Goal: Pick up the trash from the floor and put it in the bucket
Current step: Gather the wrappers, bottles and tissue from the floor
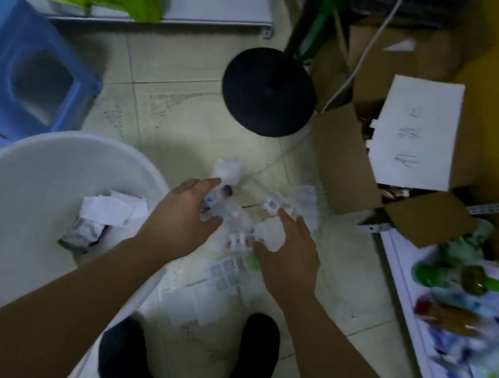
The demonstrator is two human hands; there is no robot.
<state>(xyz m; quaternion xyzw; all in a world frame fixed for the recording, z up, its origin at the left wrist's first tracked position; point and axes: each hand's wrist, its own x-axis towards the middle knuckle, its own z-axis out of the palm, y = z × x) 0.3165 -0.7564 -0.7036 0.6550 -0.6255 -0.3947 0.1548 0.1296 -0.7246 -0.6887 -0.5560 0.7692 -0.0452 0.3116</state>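
Trash [238, 220]: a loose pile of paper scraps and small packets lay on the floor [189, 106], just right of the white bucket [11, 182]. Your left hand [186, 211] curled around one packet; your right hand [288, 254] pressed half-closed on a white scrap. Crumpled paper [109, 208] sat inside the bucket.

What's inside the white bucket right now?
The white bucket holds crumpled white paper above a darker crumpled wrapper. Anything beneath them is covered.
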